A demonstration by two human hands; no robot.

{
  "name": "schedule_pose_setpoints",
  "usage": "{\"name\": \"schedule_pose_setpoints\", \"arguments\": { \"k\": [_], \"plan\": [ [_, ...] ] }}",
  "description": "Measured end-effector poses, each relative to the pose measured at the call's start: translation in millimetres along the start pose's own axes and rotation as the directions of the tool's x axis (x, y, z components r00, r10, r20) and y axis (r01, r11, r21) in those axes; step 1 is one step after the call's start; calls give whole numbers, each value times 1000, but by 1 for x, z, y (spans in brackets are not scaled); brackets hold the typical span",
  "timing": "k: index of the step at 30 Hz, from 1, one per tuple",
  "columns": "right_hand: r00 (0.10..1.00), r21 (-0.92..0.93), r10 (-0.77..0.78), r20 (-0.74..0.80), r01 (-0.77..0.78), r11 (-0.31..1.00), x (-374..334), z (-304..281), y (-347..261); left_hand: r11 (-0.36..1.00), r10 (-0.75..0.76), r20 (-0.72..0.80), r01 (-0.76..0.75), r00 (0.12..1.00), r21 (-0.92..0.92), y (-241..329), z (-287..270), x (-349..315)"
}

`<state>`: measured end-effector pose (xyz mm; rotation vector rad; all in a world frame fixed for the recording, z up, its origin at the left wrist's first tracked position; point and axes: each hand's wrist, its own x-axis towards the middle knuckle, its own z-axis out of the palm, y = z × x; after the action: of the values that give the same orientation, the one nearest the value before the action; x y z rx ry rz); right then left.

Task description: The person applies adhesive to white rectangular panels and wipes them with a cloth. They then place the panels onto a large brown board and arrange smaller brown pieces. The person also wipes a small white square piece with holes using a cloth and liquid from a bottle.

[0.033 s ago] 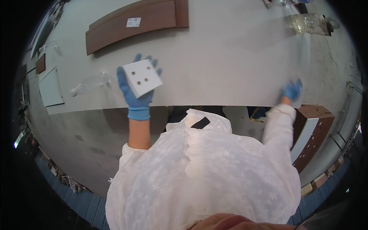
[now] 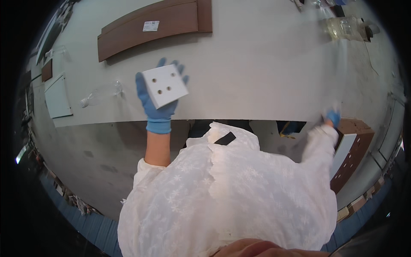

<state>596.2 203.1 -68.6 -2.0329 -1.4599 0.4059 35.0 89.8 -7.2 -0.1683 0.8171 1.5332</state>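
My left hand (image 2: 160, 112), in a blue glove, carries a square white block (image 2: 166, 85) above the table. The block rests tilted across the palm, the thumb along its left side and fingertips showing past its far edge. Several round holes mark its upper face. My right hand (image 2: 332, 117), also blue-gloved, is stretched out to the right by the table's front edge. It is nearest the stack of brown panels (image 2: 355, 147), and motion smears its fingers. A clear plastic bottle (image 2: 102, 95) lies on the table left of my left hand.
A curved brown panel (image 2: 128, 38) with a white label lies on the pale table (image 2: 257, 73). At the far right lies a bottle of yellowish liquid (image 2: 346, 28). A white panel (image 2: 58, 97) and a small brown piece (image 2: 47, 70) lie at the left.
My right hand has moved a little right and toward me, close to the panel stack. My left hand, with the white block, has shifted slightly right.
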Motion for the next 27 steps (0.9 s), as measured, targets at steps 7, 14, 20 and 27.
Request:
{"name": "schedule_pose_setpoints", "arguments": {
  "k": [7, 14, 20, 27],
  "plan": [
    [794, 499, 583, -174, -439, 747, -9, -110, 122, 954, -255, 328, 292, 909, -67, -78, 63, 22],
    [865, -343, -502, -6, 469, 814, 91, 51, 29, 920, -313, 283, 215, 907, 327, -154, 119, 15],
    [784, 861, -374, 496, -387, 330, -59, 41, -108, 390, 285, 381, -470, 879, 792, -236, 151, 6],
    [671, 641, -118, 732, -737, -215, -127, -22, -103, 373, 43, 467, -448, 883, 812, -264, 149, -18]
  ]
}}
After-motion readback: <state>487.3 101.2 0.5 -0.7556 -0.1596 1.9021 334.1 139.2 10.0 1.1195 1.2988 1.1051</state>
